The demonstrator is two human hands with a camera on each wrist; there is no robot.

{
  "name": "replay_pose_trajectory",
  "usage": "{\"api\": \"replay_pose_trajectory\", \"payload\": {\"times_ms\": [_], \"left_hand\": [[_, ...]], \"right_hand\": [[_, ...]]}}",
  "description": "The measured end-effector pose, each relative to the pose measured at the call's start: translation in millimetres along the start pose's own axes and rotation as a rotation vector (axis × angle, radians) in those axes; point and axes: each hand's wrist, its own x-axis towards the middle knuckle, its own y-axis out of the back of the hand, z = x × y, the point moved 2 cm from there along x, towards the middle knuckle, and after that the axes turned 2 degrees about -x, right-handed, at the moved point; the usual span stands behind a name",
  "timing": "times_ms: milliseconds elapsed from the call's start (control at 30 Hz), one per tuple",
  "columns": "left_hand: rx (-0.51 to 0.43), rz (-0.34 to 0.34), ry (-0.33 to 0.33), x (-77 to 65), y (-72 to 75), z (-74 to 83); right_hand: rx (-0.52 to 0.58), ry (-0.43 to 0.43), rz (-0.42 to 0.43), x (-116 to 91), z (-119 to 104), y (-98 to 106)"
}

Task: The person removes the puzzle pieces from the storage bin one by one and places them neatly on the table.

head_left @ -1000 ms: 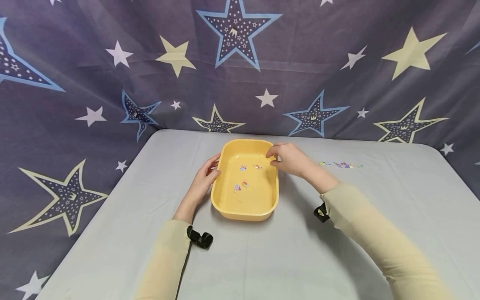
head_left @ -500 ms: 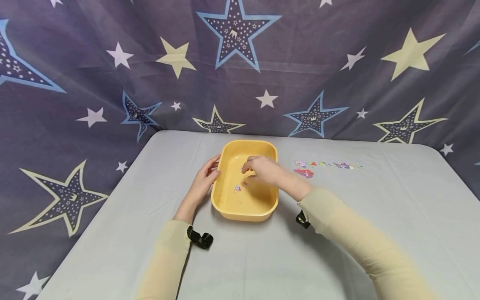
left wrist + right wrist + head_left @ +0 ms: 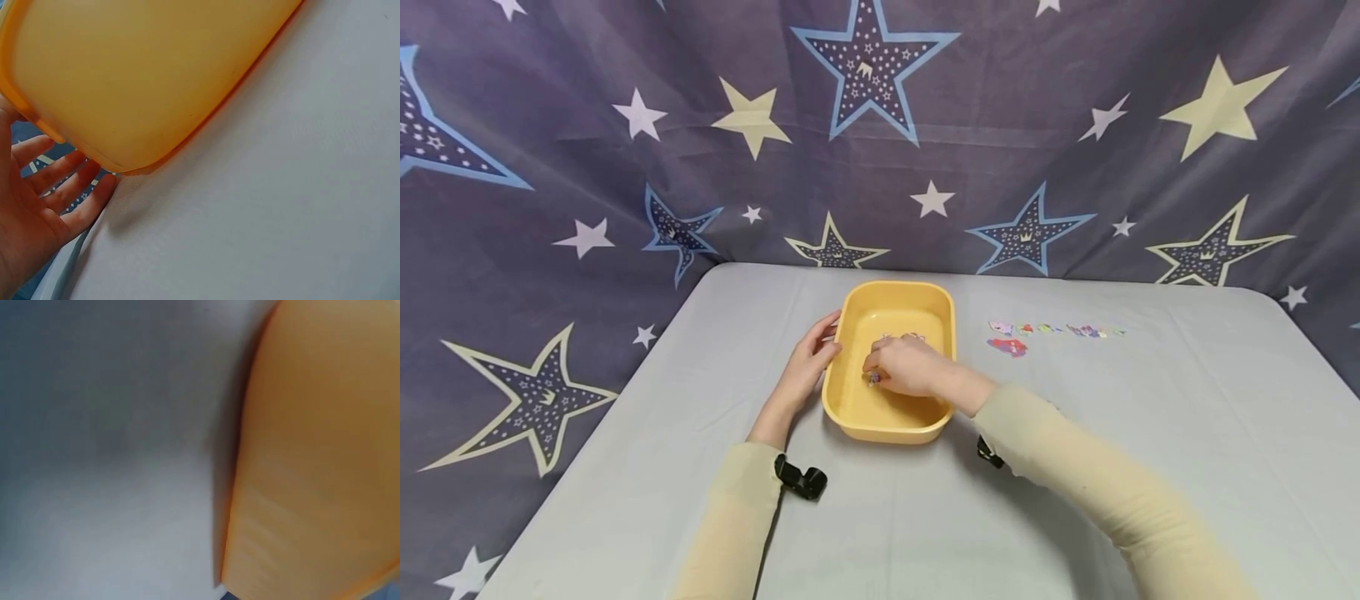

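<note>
Bench (image 3: 865, 533), grey-covered, carries a yellow plastic tub (image 3: 887, 434) mid-scene. Right hand (image 3: 907, 365) is inside it, fingers bent down at a small printed cutout (image 3: 874, 379); can't tell if pinched. Left hand (image 3: 806, 362) on the outer left wall, fingers extended and spread. Right of tub: red cutout (image 3: 1009, 347), row of colourful cutouts (image 3: 1084, 331) farther back. Star-print curtain (image 3: 880, 200) at far side.

your left hand (image 3: 801, 364) has its fingers spread, loosely extended. your right hand (image 3: 910, 365) is near it, to its right, back upward and fingers bent downward; your sleeved right forearm (image 3: 1063, 458) slants away rightward behind that hand.
</note>
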Motion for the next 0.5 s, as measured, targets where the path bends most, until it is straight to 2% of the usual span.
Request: {"api": "replay_pose_trajectory", "payload": {"times_ms": [233,500], "left_hand": [[-0.001,0.002,-0.006,0.6,-0.1,-0.7],[0.005,0.005,-0.013,0.4,-0.5,0.4]], "right_hand": [[-0.042,0.02,0.02,1.3,-0.8,-5.0],[-0.018,0.044,0.045,1.8,1.7,-5.5]]}}
